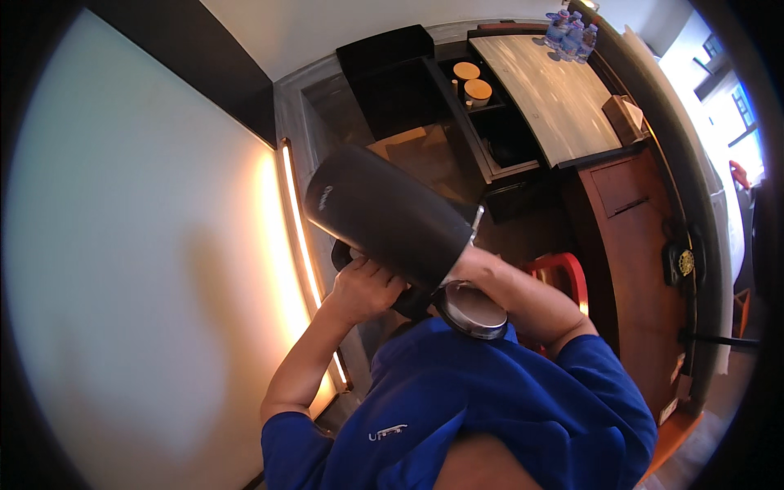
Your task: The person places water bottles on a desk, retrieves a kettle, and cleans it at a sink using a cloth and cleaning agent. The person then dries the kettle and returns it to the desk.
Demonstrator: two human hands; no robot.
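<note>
A large matte-black kettle is tilted in front of my chest, with its mouth facing down to the right. My left hand is wrapped around the black handle on its near side. My right forearm reaches to the kettle's mouth and seems to go inside. The kettle's wall hides my right hand, so its fingers cannot be seen. The round lid hangs swung back at the mouth, showing its metallic underside, close to my blue shirt. At the rim's far side a bright metal edge sticks out.
A pale wall with a lit light strip runs along the left. Ahead, wooden-lidded canisters stand beside a wood-topped counter with several water bottles and a tissue box. A red chair stands behind my right arm.
</note>
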